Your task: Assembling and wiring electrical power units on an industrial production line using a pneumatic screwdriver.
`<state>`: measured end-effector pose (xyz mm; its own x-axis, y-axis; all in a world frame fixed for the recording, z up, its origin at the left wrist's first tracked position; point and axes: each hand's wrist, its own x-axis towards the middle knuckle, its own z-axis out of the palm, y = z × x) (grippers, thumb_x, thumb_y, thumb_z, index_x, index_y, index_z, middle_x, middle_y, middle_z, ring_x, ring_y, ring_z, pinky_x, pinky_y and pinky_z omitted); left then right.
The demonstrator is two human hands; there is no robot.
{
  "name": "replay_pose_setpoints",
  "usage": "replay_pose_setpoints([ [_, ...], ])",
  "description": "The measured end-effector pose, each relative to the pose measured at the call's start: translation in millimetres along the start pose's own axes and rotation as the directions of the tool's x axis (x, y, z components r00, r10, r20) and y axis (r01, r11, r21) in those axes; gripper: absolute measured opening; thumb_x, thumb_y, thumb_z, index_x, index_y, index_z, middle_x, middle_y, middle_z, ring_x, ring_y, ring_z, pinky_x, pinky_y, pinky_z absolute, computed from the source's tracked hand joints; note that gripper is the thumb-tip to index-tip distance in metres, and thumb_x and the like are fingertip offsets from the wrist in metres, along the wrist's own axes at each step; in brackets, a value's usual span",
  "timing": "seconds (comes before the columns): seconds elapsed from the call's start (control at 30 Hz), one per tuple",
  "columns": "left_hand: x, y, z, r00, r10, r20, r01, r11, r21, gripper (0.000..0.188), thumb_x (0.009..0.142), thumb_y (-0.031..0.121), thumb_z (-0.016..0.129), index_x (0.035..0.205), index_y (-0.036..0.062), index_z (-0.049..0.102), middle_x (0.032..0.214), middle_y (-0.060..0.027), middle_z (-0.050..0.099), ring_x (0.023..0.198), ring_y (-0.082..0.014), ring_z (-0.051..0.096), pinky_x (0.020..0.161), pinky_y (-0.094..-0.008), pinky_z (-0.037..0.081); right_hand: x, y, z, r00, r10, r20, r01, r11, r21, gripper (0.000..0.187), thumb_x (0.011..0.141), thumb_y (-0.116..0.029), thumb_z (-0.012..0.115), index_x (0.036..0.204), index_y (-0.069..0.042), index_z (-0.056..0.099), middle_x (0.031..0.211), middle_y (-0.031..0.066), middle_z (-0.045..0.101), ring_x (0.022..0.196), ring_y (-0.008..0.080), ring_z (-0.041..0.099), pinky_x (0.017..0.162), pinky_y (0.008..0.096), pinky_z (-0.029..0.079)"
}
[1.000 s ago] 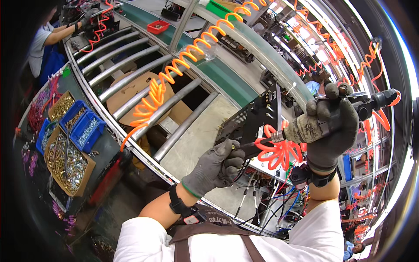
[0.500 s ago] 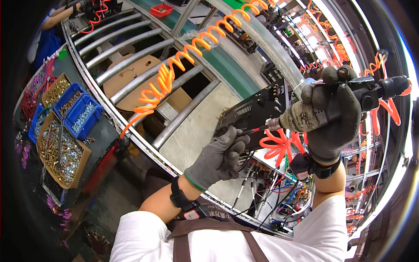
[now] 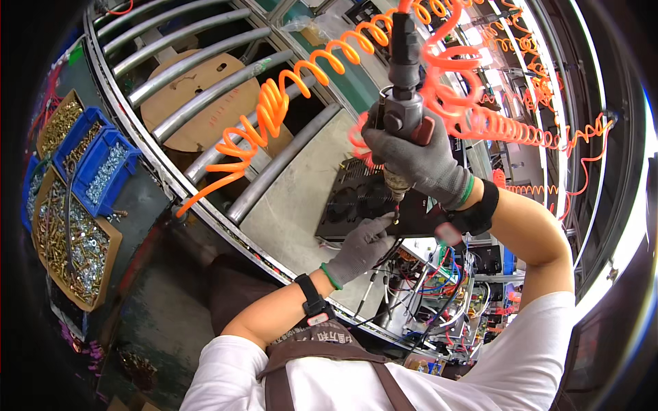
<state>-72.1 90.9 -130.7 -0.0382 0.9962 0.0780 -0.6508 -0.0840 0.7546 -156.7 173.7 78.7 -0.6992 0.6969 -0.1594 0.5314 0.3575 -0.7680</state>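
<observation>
So we had the power driver (image 3: 403, 113) in our right hand (image 3: 423, 154), fingers wrapped snugly round its body, bit aimed down at the black housing (image 3: 425, 214) sitting on the grey work surface (image 3: 277, 218) in front of us. Our left hand (image 3: 362, 248) was half curled, index fingertip right by the bit's end and a tiny brass-coloured piece (image 3: 396, 221); honestly, we couldn't tell if it was pinched or just steadied.

That was the sketchy part, we reckon: finger and bit were so close that one slip could've caught the glove. A crooked bit might also have sent the piece in askew or scratched the black face. The red-orange coiled hose (image 3: 473, 120) bunched right beside the driver, so a snag could've tugged it off line. And those loose wires (image 3: 439, 277) near the housing looked easy to hook with a wrist strap (image 3: 312, 297).
</observation>
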Motion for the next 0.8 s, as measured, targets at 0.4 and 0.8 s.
replay_pose_setpoints([
  [0.4,-5.7,-7.0,4.2,0.990,0.128,-0.052,-0.117,0.978,0.174,0.051,0.086,0.011,0.064,0.135,0.0020,0.056,0.080,0.0008,0.051,0.071,-0.0098,0.049,0.069,-0.0265,0.045,15.7,29.4,14.7,0.981,0.099,0.166,-0.079,0.989,-0.126,0.034,0.077,-0.009,0.071,0.109,-0.007,0.059,0.084,-0.0045,0.056,0.074,0.0059,0.052,0.069,0.0242,0.047],
  [0.8,5.3,-47.6,0.6,0.701,-0.677,0.225,0.435,0.157,-0.886,0.033,0.096,0.042,0.057,0.077,0.0152,0.053,0.059,-0.0003,0.050,0.046,-0.0137,0.043,0.051,-0.0330,0.040,42.1,59.0,51.2,0.934,0.203,0.294,-0.067,0.908,-0.414,0.033,0.071,-0.024,0.068,0.092,0.000,0.059,0.081,0.0169,0.065,0.078,0.0289,0.064,0.077,0.0392,0.051],
])
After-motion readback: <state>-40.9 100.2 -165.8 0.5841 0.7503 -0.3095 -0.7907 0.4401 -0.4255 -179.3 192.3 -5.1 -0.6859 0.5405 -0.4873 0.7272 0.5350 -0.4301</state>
